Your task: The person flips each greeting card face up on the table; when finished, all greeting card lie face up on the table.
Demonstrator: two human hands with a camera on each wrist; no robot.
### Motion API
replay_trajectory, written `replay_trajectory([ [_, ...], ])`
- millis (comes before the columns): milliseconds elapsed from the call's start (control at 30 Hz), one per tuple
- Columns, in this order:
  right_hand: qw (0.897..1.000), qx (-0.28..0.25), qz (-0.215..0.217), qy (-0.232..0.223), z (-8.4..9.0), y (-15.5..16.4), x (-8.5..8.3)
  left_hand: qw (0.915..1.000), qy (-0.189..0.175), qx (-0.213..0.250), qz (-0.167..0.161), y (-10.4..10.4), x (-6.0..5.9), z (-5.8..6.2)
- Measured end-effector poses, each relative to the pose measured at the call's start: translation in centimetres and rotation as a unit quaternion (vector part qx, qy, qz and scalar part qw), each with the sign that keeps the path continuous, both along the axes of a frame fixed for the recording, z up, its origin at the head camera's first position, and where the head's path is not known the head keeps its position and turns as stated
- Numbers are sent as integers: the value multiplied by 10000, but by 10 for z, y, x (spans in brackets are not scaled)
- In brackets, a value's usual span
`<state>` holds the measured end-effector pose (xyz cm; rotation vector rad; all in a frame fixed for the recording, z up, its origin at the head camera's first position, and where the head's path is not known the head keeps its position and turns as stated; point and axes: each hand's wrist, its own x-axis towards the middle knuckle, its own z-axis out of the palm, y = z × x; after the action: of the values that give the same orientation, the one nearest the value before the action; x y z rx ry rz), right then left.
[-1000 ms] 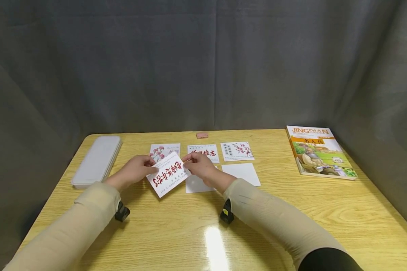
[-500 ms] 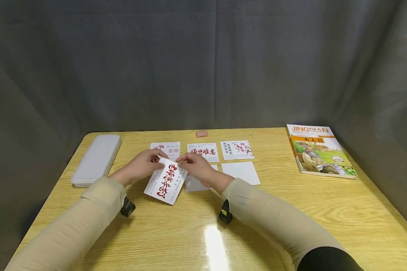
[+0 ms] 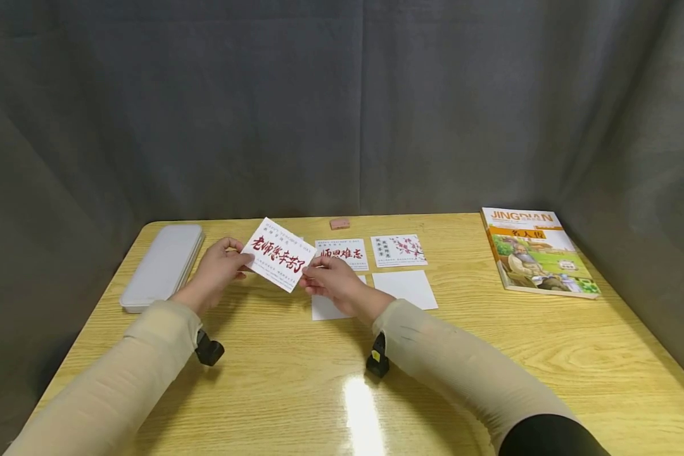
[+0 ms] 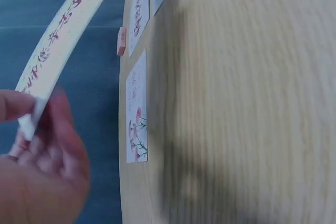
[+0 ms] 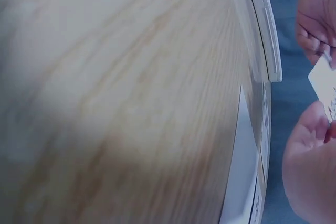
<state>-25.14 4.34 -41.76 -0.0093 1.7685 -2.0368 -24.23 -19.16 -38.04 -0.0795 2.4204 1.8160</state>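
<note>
White rectangular paper card with bold red calligraphy is held above the light wood-grain table — turned within the last half second, so its lettering no longer runs down toward the person but reads left to right, sloping down to the right. That turn seems to bring it close to the facing of the printed cards below; only the slant sets it apart. On the table, the colourful paperback book lies at the right and the long white case at the left. Between them lie a red-lettered white card, a blossom-printed white card and two plain white cards; a white card with pink flowers, now nearly covered in the head view, shows in the left wrist view. The left hand pinches the held card's left end, the right hand its lower right corner — thumb against fingers on both. Smallest, a pink block rests near the far edge.
</note>
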Motion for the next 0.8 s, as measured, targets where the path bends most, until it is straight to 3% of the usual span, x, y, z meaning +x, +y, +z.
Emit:
replay_trajectory([
  [167,9986,486,98,171,0,1,-1,9961,110,-874,-95,-2,4,-5],
  [300,9960,825,344,74,-3,0,0,9837,452,-1651,-543,2,10,-6],
  [367,9950,915,395,-8,-5,-2,1,9662,773,-2291,-892,8,15,-8],
  [533,9931,1110,372,-47,-7,-8,3,8999,1546,-3667,-1783,28,32,-16],
  [600,9924,1177,363,-12,-7,-10,4,8807,1631,-3944,-2053,34,37,-19],
  [667,9919,1211,393,-1,-7,-13,5,8702,1595,-4106,-2208,37,40,-22],
  [800,9917,1197,469,-97,-5,-15,6,8612,1395,-4287,-2347,40,40,-24],
])
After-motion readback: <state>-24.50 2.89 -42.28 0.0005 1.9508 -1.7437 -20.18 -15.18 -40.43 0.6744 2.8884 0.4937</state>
